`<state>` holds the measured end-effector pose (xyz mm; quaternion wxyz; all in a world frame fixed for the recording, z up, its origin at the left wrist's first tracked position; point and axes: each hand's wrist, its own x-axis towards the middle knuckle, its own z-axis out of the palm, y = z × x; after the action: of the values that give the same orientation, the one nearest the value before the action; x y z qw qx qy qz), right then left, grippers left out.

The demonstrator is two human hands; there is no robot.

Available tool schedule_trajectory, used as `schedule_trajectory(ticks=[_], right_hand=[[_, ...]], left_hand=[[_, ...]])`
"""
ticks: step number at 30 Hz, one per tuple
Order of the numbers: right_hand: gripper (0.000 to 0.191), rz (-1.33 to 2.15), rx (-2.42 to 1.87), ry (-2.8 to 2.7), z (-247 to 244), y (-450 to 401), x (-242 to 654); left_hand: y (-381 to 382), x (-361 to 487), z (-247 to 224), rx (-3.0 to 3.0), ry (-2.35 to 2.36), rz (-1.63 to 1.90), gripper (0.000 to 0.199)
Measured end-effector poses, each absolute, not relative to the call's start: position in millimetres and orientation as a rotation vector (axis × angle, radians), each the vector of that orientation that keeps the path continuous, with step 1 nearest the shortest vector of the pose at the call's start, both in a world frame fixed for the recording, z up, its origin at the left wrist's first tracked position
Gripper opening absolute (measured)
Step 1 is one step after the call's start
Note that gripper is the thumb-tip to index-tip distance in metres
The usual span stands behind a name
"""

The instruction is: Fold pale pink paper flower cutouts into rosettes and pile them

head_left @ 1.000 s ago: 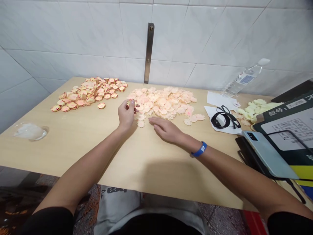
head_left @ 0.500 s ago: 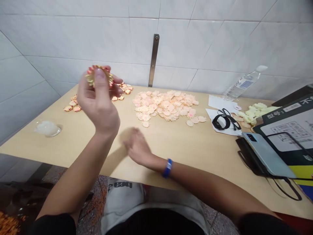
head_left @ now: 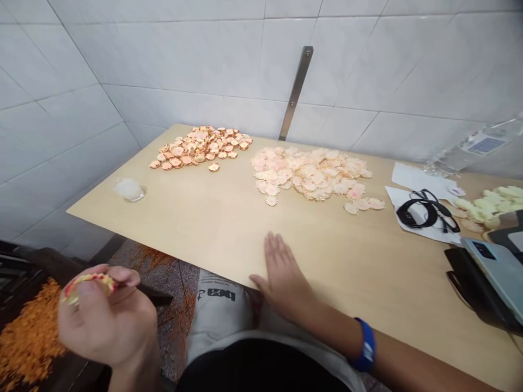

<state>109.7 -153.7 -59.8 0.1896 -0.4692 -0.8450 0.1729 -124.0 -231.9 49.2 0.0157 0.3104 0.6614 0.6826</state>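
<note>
My left hand (head_left: 108,321) is off the table's left front side, closed around a small round flower piece (head_left: 73,291) with yellow and red petal edges. Its thumb presses on the piece and the fingers curl behind it. My right hand (head_left: 286,277), a blue band on its wrist, lies near the front edge of the table with fingers stretched out and nothing held. Farther back is a spread of pale pink flower-shaped discs (head_left: 310,174). Left of it lies a heap of similar red-edged flower pieces (head_left: 200,146), one of them a little apart from the rest.
On the wooden table (head_left: 196,212) stands a clear cup of white stuff (head_left: 129,189). Toward the right are black glasses and a band (head_left: 425,212) on paper, a tilted bottle (head_left: 469,147), pale yellow petals (head_left: 498,201) and a phone (head_left: 496,272). Orange shreds (head_left: 35,332) lie low at left.
My left hand has come down from above the table to its left front side, still holding the flower piece. My right hand now lies flatter, fingers out. The view has swung left.
</note>
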Motion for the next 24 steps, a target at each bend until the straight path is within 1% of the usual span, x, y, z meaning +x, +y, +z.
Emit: schedule_trajectory(ticks=[1, 3, 6, 9, 10, 11, 13, 14, 17, 21, 24], right_hand=[[0.088, 0.496, -1.286, -2.408, -59.1, -152.6, 92.7], [0.092, 0.561, -1.281, -2.418, -52.3, -136.8, 47.2], [0.097, 0.651, -1.284, -2.368, -35.8, -90.8, -26.5], [0.095, 0.724, -1.255, -2.252, -22.4, -48.3, -78.8], [0.092, 0.785, -1.164, -2.212, -19.9, -39.7, -86.7], [0.084, 0.857, -1.061, -2.151, -18.4, -34.7, -88.4], [0.067, 0.985, -0.902, -2.093, -19.2, -34.0, -72.6], [0.063, 0.990, -0.865, -2.104, -21.4, -37.2, -56.0], [0.053, 0.761, -0.919, -2.215, -33.2, -49.8, 13.2], [0.046, 0.459, -1.048, -2.318, -46.6, -43.6, 89.4], [0.049, 0.411, -1.168, -2.339, -45.3, -19.3, 106.5]], left_hand=[[-231.1, -120.1, 46.9, 0.796, 2.020, 2.321, 0.016], [-225.6, -110.1, 47.6, 0.611, 1.917, 2.494, 0.017], [-216.5, -93.9, 53.9, 0.628, 1.822, 2.535, 0.017], [-212.3, -81.8, 54.6, 0.779, 1.674, 2.487, 0.015], [-211.9, -79.9, 52.6, 0.826, 1.622, 2.470, 0.015], [-211.7, -79.4, 49.7, 0.862, 1.578, 2.471, 0.015], [-211.6, -82.5, 42.2, 0.892, 1.511, 2.522, 0.013], [-211.8, -85.7, 38.3, 0.888, 1.494, 2.544, 0.012], [-212.9, -96.6, 28.8, 0.827, 1.477, 2.564, 0.012], [-213.7, -100.8, 22.2, 0.816, 1.495, 2.546, 0.014], [-210.8, -94.5, 19.9, 0.840, 1.488, 2.506, 0.016]])
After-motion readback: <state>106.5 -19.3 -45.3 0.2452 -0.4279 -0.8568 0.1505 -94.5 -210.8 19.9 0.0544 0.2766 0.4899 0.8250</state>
